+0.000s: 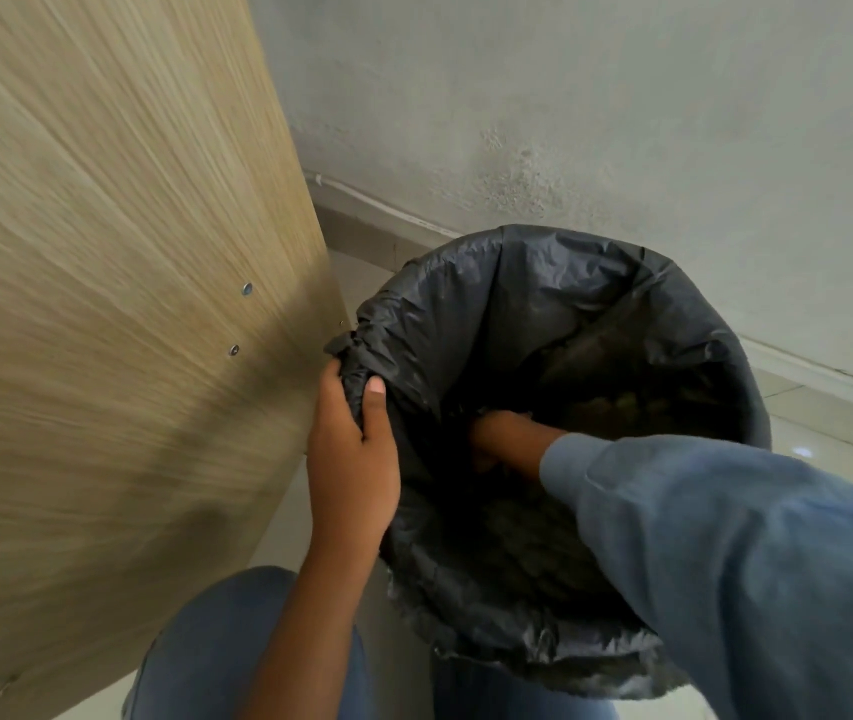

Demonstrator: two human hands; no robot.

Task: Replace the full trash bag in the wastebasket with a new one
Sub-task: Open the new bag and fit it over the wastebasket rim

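So the whole left half of the frame is a big wood-grain panel, pale laminate with streaky lines and a couple of small metal screw heads near its right edge. That edge runs down diagonally and comes really close to the bag, only a thin wedge of floor showing between them, so not much room on that side

Bottom centre there's a knee in blue denim, and the bare left forearm goes up from there to the left hand. Its grip is closed on a bunched, knotted bit of the trash bag at the bag's left rim, thumb on the inside and fingers wrapped round the outside

The bag itself is black, thin crinkly plastic, kinda matte with soft creases, folded over a round opening that fills the middle of the frame. The wastebasket under it is fully covered so I can't really see it. Inside looks dark with some brownish stuff at the bottom, too murky to tell what

The right hand is reaching down inside the bag from the lower right, in a blue-grey fleecy sleeve. Fingers are lost in the shadow, so I cannot tell if that grip is open or shut

Upper right is a rough grey plaster wall, blotchy patch in the middle, with a pale baseboard and glossy floor tiles beyond the bag, more open space there
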